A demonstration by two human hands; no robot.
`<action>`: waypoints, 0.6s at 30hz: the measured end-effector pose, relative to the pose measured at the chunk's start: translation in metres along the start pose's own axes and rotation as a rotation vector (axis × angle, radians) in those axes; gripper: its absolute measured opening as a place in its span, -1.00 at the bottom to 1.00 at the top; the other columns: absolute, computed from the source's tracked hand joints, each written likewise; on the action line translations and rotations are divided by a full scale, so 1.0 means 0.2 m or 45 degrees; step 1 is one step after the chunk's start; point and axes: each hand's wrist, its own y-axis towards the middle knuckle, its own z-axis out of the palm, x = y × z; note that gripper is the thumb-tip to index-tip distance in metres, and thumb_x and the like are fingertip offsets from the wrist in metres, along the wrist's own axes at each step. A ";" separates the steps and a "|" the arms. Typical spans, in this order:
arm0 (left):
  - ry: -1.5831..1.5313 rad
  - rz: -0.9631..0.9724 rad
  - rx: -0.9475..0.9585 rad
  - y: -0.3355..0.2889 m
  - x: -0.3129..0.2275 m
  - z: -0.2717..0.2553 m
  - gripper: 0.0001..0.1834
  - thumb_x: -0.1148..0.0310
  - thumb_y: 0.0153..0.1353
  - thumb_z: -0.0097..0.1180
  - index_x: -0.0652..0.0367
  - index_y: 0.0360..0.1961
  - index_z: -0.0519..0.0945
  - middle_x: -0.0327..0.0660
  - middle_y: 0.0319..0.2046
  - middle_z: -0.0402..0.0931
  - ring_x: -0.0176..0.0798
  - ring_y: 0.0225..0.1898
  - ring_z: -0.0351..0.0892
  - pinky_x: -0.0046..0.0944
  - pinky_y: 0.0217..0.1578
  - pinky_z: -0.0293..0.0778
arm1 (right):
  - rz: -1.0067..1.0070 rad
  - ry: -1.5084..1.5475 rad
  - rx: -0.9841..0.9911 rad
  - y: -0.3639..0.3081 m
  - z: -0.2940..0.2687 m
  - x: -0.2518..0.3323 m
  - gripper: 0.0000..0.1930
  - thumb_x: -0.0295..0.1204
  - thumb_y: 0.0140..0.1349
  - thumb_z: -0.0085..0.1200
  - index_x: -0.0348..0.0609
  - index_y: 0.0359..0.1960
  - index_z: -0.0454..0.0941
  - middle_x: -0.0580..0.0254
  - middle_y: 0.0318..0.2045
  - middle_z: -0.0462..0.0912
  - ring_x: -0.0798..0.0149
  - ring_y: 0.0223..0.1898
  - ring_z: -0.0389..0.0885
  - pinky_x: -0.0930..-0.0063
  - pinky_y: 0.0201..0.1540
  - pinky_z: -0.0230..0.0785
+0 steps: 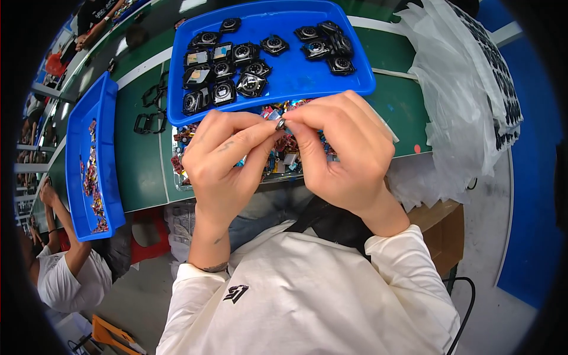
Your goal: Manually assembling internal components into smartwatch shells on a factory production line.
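Between the fingertips of both hands is a small dark metallic part (281, 125), too small to make out its kind. My left hand (228, 157) pinches it from one side, and my right hand (346, 151) grips it from the other. Both hands hover over a clear tray (278, 178) heaped with small red, blue and silver electronic parts, much of it hidden by my hands. Just beyond stands a blue tray (278, 77) holding several black smartwatch-like cases (223, 92), some with round sensor backs upward.
Left on the green table (142, 183) is a second blue tray (112, 160) with small parts, near black frame-like pieces (149, 122). Clear plastic sheeting (449, 71) drapes over the right end. A cardboard box (441, 236) stands below. A co-worker (74, 275) sits at the left.
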 end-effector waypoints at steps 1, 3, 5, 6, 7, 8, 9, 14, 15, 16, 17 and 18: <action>-0.019 -0.007 -0.008 0.00 0.00 0.00 -0.77 0.62 -0.24 0.30 0.21 -0.44 0.66 -0.24 -0.51 0.56 -0.28 -0.51 0.45 -0.39 -0.50 0.32 | -0.023 -0.038 0.006 0.00 0.00 -0.01 -0.87 -0.67 -0.16 0.15 -0.22 -0.54 0.49 0.24 -0.59 0.49 0.20 -0.58 0.41 0.44 -0.54 0.26; -0.038 -0.014 -0.015 0.00 0.00 0.01 -0.78 0.62 -0.23 0.31 0.21 -0.45 0.66 -0.24 -0.52 0.56 -0.28 -0.50 0.46 -0.38 -0.50 0.32 | -0.044 -0.077 0.012 0.00 -0.01 -0.03 -0.87 -0.67 -0.15 0.13 -0.22 -0.53 0.47 0.25 -0.59 0.48 0.20 -0.57 0.41 0.43 -0.53 0.26; -0.071 -0.036 0.016 0.01 0.01 0.01 -0.79 0.62 -0.22 0.31 0.21 -0.46 0.66 -0.23 -0.52 0.56 -0.28 -0.51 0.47 -0.38 -0.49 0.34 | -0.010 -0.020 0.061 0.00 -0.02 -0.04 -0.88 -0.66 -0.10 0.10 -0.22 -0.51 0.45 0.22 -0.56 0.46 0.16 -0.56 0.39 0.43 -0.51 0.24; -0.070 -0.036 0.017 0.01 0.00 0.01 -0.79 0.62 -0.22 0.31 0.21 -0.46 0.66 -0.23 -0.52 0.56 -0.28 -0.51 0.47 -0.38 -0.49 0.34 | -0.009 -0.019 0.060 0.00 -0.01 -0.04 -0.88 -0.66 -0.10 0.10 -0.22 -0.51 0.45 0.22 -0.56 0.46 0.16 -0.56 0.39 0.43 -0.51 0.24; -0.124 -0.070 0.016 0.02 0.00 0.01 -0.79 0.62 -0.23 0.31 0.21 -0.46 0.66 -0.22 -0.52 0.57 -0.27 -0.51 0.48 -0.39 -0.48 0.35 | 0.019 0.060 0.049 0.00 0.00 -0.05 -0.90 -0.65 -0.02 0.07 -0.23 -0.47 0.43 0.21 -0.55 0.45 0.19 -0.56 0.37 0.47 -0.51 0.23; -0.179 -0.103 0.014 0.02 0.00 0.01 -0.79 0.62 -0.23 0.31 0.21 -0.46 0.66 -0.22 -0.52 0.57 -0.27 -0.51 0.49 -0.39 -0.48 0.35 | 0.047 0.138 0.038 0.00 0.00 -0.05 -0.92 -0.64 0.07 0.04 -0.25 -0.43 0.40 0.20 -0.54 0.44 0.21 -0.57 0.36 0.50 -0.51 0.21; -0.180 -0.103 0.015 0.02 0.01 0.02 -0.79 0.62 -0.23 0.31 0.21 -0.46 0.66 -0.22 -0.52 0.57 -0.27 -0.51 0.49 -0.39 -0.48 0.35 | 0.048 0.136 0.038 0.00 0.00 -0.05 -0.92 -0.64 0.07 0.04 -0.25 -0.43 0.40 0.20 -0.54 0.44 0.21 -0.57 0.36 0.50 -0.51 0.21; -0.612 -0.426 -0.040 -0.01 0.04 0.02 -0.90 0.62 -0.05 0.27 0.33 -0.45 0.61 -0.15 -0.47 0.59 -0.36 -0.45 0.53 -0.41 -0.41 0.41 | 0.449 0.673 -0.085 0.02 -0.05 -0.04 -0.85 -0.46 0.38 -0.37 -0.24 -0.34 0.22 0.32 -0.58 0.27 0.54 -0.57 0.12 0.70 -0.53 0.04; -0.612 -0.426 -0.039 -0.01 0.04 0.02 -0.90 0.62 -0.05 0.27 0.33 -0.45 0.61 -0.15 -0.47 0.59 -0.36 -0.45 0.53 -0.41 -0.41 0.41 | 0.450 0.674 -0.086 0.01 -0.05 -0.04 -0.85 -0.46 0.38 -0.37 -0.24 -0.34 0.22 0.32 -0.58 0.27 0.54 -0.57 0.12 0.70 -0.53 0.04; -0.721 -0.530 -0.084 -0.01 0.04 0.01 -0.91 0.61 0.01 0.24 0.35 -0.42 0.59 -0.13 -0.43 0.59 -0.35 -0.41 0.55 -0.41 -0.38 0.44 | 0.458 0.737 0.000 -0.01 -0.05 -0.05 -0.81 -0.44 0.38 -0.40 -0.23 -0.37 0.22 0.34 -0.60 0.25 0.55 -0.59 0.09 0.69 -0.54 0.02; -0.830 -0.633 -0.129 -0.01 0.04 0.01 -0.92 0.59 0.07 0.21 0.37 -0.40 0.57 -0.10 -0.40 0.60 -0.35 -0.38 0.56 -0.40 -0.34 0.47 | 0.464 0.801 0.085 -0.02 -0.05 -0.06 -0.78 -0.42 0.39 -0.43 -0.22 -0.40 0.21 0.35 -0.63 0.23 0.55 -0.61 0.05 0.69 -0.56 -0.01; -0.832 -0.633 -0.128 -0.01 0.04 0.01 -0.92 0.59 0.07 0.21 0.37 -0.40 0.57 -0.10 -0.40 0.60 -0.35 -0.38 0.56 -0.40 -0.34 0.47 | 0.465 0.800 0.084 -0.03 -0.04 -0.07 -0.78 -0.42 0.39 -0.43 -0.22 -0.40 0.21 0.35 -0.63 0.23 0.55 -0.61 0.05 0.69 -0.56 -0.01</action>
